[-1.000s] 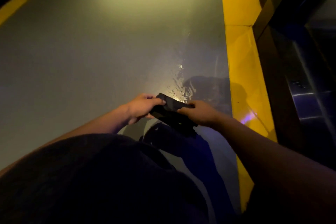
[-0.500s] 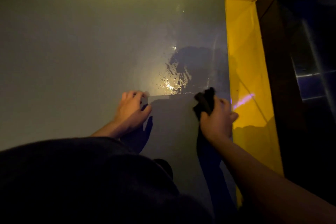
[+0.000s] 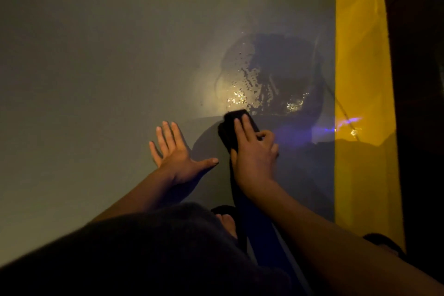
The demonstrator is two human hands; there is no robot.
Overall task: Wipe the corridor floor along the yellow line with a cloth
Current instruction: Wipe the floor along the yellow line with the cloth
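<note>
Right hand [image 3: 252, 158] slid cloth [image 3: 236, 125] leftward (no writing visible).

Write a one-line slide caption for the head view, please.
Right hand presses a dark cloth on the wet grey floor beside the yellow line; left hand lies flat.

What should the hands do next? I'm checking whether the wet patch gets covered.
Probably push the black cloth forward into the wet patch. The right hand presses the cloth at the patch's near edge, and droplets glisten just beyond it, beside the yellow line. The left hand lies flat on the floor, bracing.
</note>
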